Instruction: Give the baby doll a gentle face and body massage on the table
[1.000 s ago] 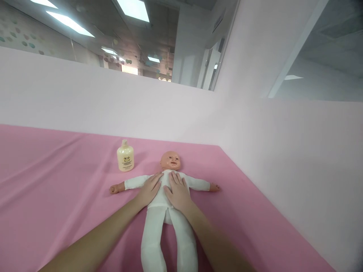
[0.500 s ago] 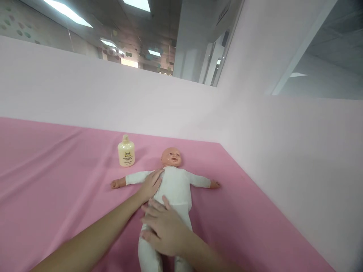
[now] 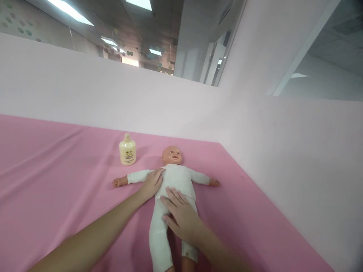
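Note:
A baby doll [image 3: 177,179] in a white body suit lies on its back, arms stretched out to both sides and head toward the wall. My left hand [image 3: 153,183] rests flat along the doll's side and upper chest, near its armpit, with fingers extended. Over the doll's lower belly and hip lies my right hand [image 3: 181,215], its fingers straight and slightly spread. Neither hand grips anything. Part of the doll's leg on the right is hidden beneath my right hand and forearm.
A pale yellow pump bottle [image 3: 127,152] stands upright left of the doll's head. Beneath everything is a pink padded surface [image 3: 56,181] with creases on the left. White walls [image 3: 141,102] with windows border it at the back and right.
My right hand has moved right and slightly up across the doll's lower belly. The doll's legs have shifted to the right. My left hand stays at the doll's side.

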Motion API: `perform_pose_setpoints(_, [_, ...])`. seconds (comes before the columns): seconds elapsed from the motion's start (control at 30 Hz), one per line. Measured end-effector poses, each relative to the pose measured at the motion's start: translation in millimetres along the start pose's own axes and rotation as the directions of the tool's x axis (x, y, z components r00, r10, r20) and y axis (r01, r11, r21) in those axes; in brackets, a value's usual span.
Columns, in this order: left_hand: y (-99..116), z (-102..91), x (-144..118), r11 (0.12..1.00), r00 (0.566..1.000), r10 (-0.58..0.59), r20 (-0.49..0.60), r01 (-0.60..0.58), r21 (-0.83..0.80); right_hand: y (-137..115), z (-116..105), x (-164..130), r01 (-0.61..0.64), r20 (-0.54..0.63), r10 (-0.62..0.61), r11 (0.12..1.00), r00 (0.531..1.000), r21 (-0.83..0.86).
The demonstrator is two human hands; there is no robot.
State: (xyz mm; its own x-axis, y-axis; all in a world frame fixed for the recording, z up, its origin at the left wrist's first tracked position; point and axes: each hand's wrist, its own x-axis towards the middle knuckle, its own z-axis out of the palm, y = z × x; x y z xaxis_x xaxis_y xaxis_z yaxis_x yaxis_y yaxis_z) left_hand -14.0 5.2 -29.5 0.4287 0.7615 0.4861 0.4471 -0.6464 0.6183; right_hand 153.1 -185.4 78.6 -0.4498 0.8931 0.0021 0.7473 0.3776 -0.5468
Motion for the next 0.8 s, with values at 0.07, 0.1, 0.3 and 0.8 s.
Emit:
perform_pose_setpoints(0.07, [1.1, -0.4, 0.4, 1.000, 1.000, -0.003, -0.015, 0.003, 0.007, 10.4, 4.2, 5.4, -0.057, -0.084, 0.049, 0.994, 0.995, -0.098])
perform_pose_setpoints(0.1, [1.2, -0.8, 0.7, 1.000, 1.000, -0.010, -0.023, 0.011, 0.019, 16.4, 5.7, 8.3, -0.099, -0.125, 0.084, 0.988, 0.989, -0.122])
perform_pose_setpoints(0.3, [4.8, -9.0, 2.6, 0.985, 0.994, -0.088, 0.067, 0.076, 0.152, 68.0, 8.3, 22.2, -0.364, -0.341, 0.424, 0.903, 0.839, 0.227])
perform_pose_setpoints(0.8, [35.0, -19.9, -1.8, 0.884, 0.959, -0.256, 0.125, 0.179, 0.431, 136.5, 1.3, 27.8, -0.392, -0.450, 0.440, 0.898, 0.777, 0.201])
